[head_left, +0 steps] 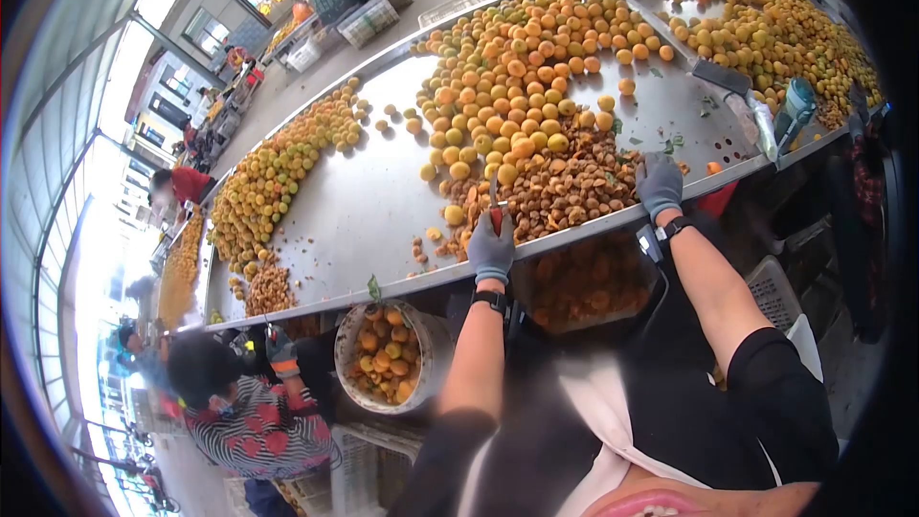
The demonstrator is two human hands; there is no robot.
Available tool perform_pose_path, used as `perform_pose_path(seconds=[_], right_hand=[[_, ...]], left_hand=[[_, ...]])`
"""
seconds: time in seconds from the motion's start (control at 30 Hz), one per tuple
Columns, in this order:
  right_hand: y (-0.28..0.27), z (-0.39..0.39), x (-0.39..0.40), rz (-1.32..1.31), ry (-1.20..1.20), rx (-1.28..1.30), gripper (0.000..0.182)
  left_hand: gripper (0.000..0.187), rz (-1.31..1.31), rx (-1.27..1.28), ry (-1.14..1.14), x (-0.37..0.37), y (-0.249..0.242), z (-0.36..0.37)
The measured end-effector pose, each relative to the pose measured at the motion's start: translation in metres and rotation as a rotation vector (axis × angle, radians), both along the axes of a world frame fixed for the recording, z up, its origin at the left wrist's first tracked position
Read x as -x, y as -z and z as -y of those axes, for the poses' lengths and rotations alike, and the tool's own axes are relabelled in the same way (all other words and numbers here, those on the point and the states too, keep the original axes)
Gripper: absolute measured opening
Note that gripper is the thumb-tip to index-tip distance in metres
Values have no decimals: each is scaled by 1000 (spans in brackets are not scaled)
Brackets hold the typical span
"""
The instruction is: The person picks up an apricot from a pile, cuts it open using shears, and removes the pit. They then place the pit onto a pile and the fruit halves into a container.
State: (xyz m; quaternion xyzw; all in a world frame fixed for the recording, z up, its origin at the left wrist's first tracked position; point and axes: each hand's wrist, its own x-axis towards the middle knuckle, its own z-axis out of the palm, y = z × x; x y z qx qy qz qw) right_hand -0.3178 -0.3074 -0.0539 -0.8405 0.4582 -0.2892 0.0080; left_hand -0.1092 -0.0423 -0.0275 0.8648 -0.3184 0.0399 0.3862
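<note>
My left hand [490,251], in a grey glove, is closed around a small red-handled cutting tool [496,218] with its blade pointing up and away. It is at the near edge of the metal table [373,263], against a pile of brown apricot pits [574,182]. My right hand [661,187], also gloved, rests at the right side of that pile. Its fingers look stretched out over the table, with nothing visible in them. Beyond both hands lies a large heap of whole orange and yellow-green apricots [517,86].
Below the table edge stand a white bucket of apricots [433,349] and a crate of orange fruit [589,282]. A co-worker [258,412] sits at left beside another apricot heap [273,177]. A metal divider [720,77] and a teal-and-white object [795,110] are at right.
</note>
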Motion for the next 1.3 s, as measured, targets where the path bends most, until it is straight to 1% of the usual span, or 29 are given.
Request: perform_pose_path(seconds=[0.1,0.17,0.23,0.27,0.3,0.33,0.37,0.4,0.43,0.47,0.5,0.57,0.6,0.63,0.7,0.73,0.77,0.9,0.97,1.0,1.07,1.1,1.13,1.17,1.23,1.27,1.3], right_hand=[[-5,-2,1,-42,5,-22,21],[-5,-3,1,-39,37,1,21],[-19,-14,-1,-49,102,-112,21],[3,2,0,-58,16,13,22],[9,6,1,-4,-11,114,23],[14,8,0,15,17,208,23],[14,9,0,-28,64,127,24],[16,8,0,-8,64,111,26],[6,-1,3,-15,54,89,26],[14,0,3,-17,18,88,26],[17,12,1,1,-10,118,27],[14,13,0,-3,-49,164,26],[3,8,-1,4,-70,47,27],[1,-2,1,-1,-53,33,27],[-12,-4,-5,-117,74,-42,26],[-12,1,-5,-111,21,-35,25],[-10,2,-4,-107,33,-22,25],[-9,-1,-1,-34,48,55,22],[-12,-5,1,15,-10,81,20],[-15,-7,-1,22,-8,93,20],[-22,-6,-1,50,-160,132,19],[-35,-10,-4,47,-169,149,19],[-57,-24,-10,28,-354,115,19],[-82,-39,-18,10,-539,79,19],[-144,-87,-25,-117,-747,15,19],[-185,-116,-22,-266,-858,-9,20],[-223,-145,-19,-352,-979,-88,20]], left_hand=[[33,-14,-29,-1,-4,5,1],[33,-8,8,13,-3,6,1],[32,1,-8,15,-6,8,0],[31,20,15,0,-2,5,1],[29,-41,25,12,-2,3,1],[29,-5,13,-1,-4,8,0],[29,52,28,3,-6,14,0],[30,35,-13,2,-2,6,-1],[31,0,12,3,-2,8,0],[32,-90,-80,-26,3,-6,5],[31,36,-102,-22,-7,11,7],[30,3,15,25,-8,15,7],[29,-31,-56,-1,-6,8,8],[29,-35,-70,16,-4,8,5],[27,-49,-40,5,-8,8,10],[26,-6,1,-6,-7,9,11],[26,-2,14,6,-7,11,10],[28,-58,21,-1,-5,6,10],[29,-127,12,3,-4,1,7],[29,-119,24,6,-5,1,4],[28,-70,59,11,-5,5,4],[28,-71,76,3,-4,5,5],[28,-58,91,2,-3,6,4],[28,-42,104,2,-3,4,5],[28,-44,64,-11,-4,3,3],[27,-49,25,-16,-4,3,4],[27,-48,16,-8,-3,3,5]])
